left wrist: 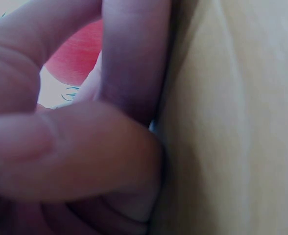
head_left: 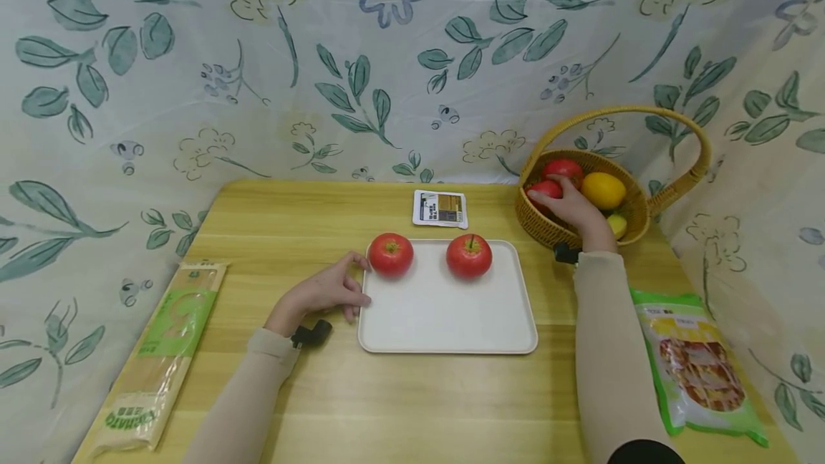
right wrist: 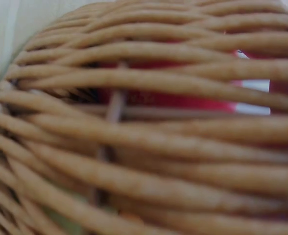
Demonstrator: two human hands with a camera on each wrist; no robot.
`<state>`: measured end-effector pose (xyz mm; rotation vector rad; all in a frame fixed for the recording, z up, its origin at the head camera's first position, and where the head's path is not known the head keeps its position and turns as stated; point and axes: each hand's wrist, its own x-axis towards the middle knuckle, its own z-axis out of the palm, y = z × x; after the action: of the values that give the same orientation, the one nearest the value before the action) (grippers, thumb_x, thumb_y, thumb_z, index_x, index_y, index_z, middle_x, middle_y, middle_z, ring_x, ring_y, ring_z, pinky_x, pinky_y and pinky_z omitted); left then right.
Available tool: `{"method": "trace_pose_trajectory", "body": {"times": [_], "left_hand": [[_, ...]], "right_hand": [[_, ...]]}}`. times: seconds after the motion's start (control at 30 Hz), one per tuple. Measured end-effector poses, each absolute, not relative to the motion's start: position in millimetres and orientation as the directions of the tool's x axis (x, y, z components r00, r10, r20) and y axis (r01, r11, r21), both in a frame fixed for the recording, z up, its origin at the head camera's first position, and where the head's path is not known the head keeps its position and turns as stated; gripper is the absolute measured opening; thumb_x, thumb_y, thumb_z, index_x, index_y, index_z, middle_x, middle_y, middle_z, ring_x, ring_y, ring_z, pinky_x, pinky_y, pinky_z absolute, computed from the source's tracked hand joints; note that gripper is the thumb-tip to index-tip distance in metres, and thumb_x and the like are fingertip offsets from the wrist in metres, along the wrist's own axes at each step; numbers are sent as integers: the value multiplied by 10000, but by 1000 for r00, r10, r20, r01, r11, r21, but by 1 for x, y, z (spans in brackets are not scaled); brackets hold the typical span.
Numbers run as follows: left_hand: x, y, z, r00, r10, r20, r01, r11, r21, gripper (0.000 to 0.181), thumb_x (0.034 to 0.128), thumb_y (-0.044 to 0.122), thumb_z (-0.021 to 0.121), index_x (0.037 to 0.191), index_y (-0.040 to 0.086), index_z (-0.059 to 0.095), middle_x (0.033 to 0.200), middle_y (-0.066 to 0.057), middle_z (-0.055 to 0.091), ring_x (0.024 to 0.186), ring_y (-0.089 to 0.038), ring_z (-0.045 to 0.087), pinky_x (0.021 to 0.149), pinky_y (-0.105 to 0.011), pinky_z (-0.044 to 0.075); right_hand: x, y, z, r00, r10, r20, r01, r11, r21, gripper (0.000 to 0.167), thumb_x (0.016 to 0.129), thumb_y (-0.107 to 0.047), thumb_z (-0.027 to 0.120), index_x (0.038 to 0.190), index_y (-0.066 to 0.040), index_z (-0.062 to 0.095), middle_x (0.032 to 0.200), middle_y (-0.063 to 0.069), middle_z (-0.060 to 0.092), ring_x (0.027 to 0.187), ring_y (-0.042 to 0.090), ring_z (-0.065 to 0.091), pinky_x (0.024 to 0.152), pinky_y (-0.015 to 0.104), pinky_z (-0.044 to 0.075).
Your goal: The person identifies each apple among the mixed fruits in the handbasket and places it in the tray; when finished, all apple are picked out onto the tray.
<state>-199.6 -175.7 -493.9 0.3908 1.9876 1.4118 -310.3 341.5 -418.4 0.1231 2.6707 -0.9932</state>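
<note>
"What fills most of the view?"

"A flowered cloth [head_left: 387,92] across the top, then the wooden table [head_left: 412,407], whose lower edge is cut off. Sleeves leave through the bottom, the right one partly covered by a cropped black shape [head_left: 644,453]."

"And the basket?"

"The wicker basket [head_left: 538,224] stands upper right. Close up from the right wrist, its weave hides the hand, with red showing through the gaps."

"The tray?"

"The white tray [head_left: 445,317] lies in the centre. Left of it is a long packet [head_left: 177,335], green lettering too blurred to read; lower right, a green-edged bag [head_left: 702,367] with a food picture, its print unclear, lies partly behind the sleeve."

"The hands?"

"The right hand [head_left: 578,210] grips the front red fruit [head_left: 544,187] inside the basket, fingers and thumb curved over it, covering part. The left hand [head_left: 325,291] is loose, fingers gently bent, index and thumb at the tray's left rim."

"The other fruit?"

"The left apple [head_left: 390,255] sits on the tray just beside that index finger; the right apple [head_left: 469,256] is well apart from it. Another red fruit [head_left: 563,169] and a lemon [head_left: 604,190] share the basket."

"Smallest?"

"A label-covered sachet [head_left: 440,208] above the tray, its writing too tiny."
</note>
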Motion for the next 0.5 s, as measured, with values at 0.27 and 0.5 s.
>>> {"method": "trace_pose_trajectory", "body": {"times": [0.27, 0.5], "left_hand": [[-201, -175, -494, -736, 585, -340, -122, 379, 917, 692, 939, 140, 813, 1438, 127, 334, 752, -74, 727, 581, -181, 702, 629, -296, 630], [-201, -175, -494, -735, 589, -335, -118, 376, 919, 690, 940, 133, 810, 1438, 117, 332, 745, -71, 724, 578, -179, 699, 630, -292, 628]], "right_hand": [[-312, 340, -418, -958, -30, -286, 162, 765, -624, 1053, 994, -722, 537, 1708, -132, 37, 1742, 336, 75, 1579, 579, 169, 1292, 727, 153], [-312, 341, -419, -964, -14, -264, 168, 739, -652, 1017, 992, -662, 605, 1703, -136, 103, 1727, 342, 148, 1566, 560, 224, 1292, 710, 188]]}}
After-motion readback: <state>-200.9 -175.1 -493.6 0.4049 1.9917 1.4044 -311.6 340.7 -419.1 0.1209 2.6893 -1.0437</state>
